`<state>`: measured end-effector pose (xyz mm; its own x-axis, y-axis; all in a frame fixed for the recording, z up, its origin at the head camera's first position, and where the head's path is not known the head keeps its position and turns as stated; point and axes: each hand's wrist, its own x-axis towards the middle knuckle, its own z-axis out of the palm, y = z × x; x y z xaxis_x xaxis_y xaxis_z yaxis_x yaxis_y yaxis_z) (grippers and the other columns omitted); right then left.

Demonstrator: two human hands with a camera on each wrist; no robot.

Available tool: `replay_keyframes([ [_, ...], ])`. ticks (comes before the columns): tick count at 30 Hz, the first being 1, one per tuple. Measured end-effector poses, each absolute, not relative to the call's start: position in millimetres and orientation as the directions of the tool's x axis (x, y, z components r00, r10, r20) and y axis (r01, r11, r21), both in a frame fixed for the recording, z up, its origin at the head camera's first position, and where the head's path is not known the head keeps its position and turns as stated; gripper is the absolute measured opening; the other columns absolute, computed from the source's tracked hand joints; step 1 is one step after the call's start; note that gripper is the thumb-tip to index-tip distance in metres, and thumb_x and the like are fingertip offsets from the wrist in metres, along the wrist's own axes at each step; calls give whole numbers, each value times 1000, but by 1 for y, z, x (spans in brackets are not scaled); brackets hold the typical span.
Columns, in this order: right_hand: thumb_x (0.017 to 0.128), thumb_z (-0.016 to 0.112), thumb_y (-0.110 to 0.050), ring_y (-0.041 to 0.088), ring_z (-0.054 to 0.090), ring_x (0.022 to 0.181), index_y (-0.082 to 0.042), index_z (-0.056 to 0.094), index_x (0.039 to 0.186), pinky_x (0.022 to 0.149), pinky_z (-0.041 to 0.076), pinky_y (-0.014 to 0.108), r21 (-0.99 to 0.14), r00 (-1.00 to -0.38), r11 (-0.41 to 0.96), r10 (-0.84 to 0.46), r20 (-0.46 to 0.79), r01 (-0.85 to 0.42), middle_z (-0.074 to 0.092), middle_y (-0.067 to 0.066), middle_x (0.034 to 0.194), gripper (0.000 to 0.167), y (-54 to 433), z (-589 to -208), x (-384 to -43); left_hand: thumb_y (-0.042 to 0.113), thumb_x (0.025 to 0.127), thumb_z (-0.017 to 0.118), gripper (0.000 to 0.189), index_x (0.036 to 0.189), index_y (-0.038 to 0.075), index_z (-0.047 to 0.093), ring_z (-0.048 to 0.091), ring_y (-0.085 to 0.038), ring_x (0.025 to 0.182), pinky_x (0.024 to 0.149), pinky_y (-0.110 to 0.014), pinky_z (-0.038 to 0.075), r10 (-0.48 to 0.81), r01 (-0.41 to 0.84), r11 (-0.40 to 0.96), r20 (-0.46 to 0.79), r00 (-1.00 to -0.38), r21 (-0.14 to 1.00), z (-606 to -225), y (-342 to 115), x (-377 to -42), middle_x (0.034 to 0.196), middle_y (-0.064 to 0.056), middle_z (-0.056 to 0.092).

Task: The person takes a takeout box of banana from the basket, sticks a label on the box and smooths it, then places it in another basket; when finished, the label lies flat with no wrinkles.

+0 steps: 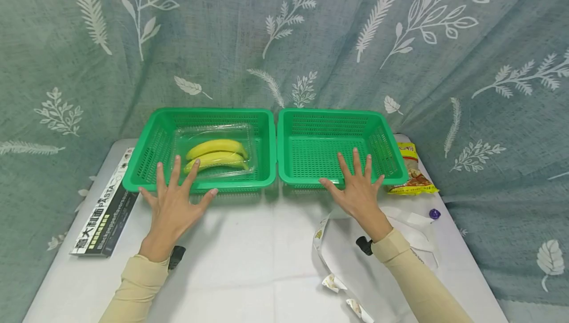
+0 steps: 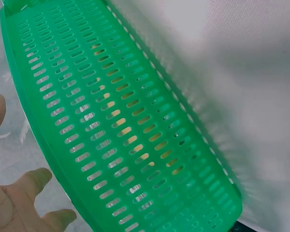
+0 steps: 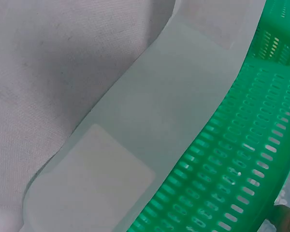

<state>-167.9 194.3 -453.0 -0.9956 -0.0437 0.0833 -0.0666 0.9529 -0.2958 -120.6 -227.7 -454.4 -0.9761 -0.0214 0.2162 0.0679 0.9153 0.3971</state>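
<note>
My left hand (image 1: 174, 210), fingers spread, is at the front rim of the left green basket (image 1: 133, 177). Inside that basket, two bananas (image 1: 218, 154) lie in a clear plastic box (image 1: 252, 138). My right hand (image 1: 359, 195) spreads its fingers over the front of the right green basket (image 1: 320, 152), which shows nothing inside. Neither hand holds anything. Whether the fingers touch the rims, I cannot tell. In the left wrist view, fingertips (image 2: 34, 183) show beyond the slotted basket wall (image 2: 111, 121). A pale strip with blank labels (image 3: 150, 116) crosses the right wrist view.
A long black-and-white pasta box (image 1: 104, 214) lies left of the left basket. Right of the other basket are a yellow food packet (image 1: 413, 172) and a small purple item (image 1: 434, 213). A curling label strip (image 1: 319, 239) lies below my right hand. A patterned curtain (image 1: 231, 41) hangs behind.
</note>
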Motion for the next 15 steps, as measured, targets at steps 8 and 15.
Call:
replay_keyframes([
  [8,93,57,-65,45,8,157,-22,29,160,115,13,80,-453,-980,876,-93,174,-164,16,13,170,84,174,-435,-165,49,99,56,74,161,20,26,-6,-49,155,107,-87,-6,-99,58,871,291,-952,487,-448,-234,-131,169,-20,11],
  [15,99,63,-35,35,57,131,-7,67,128,109,49,51,-732,-951,608,-192,241,-308,62,15,138,40,108,-409,-177,24,104,47,63,153,-10,27,22,-62,144,118,-73,17,-208,-38,802,218,-954,596,-440,-262,-164,154,-43,27],
])
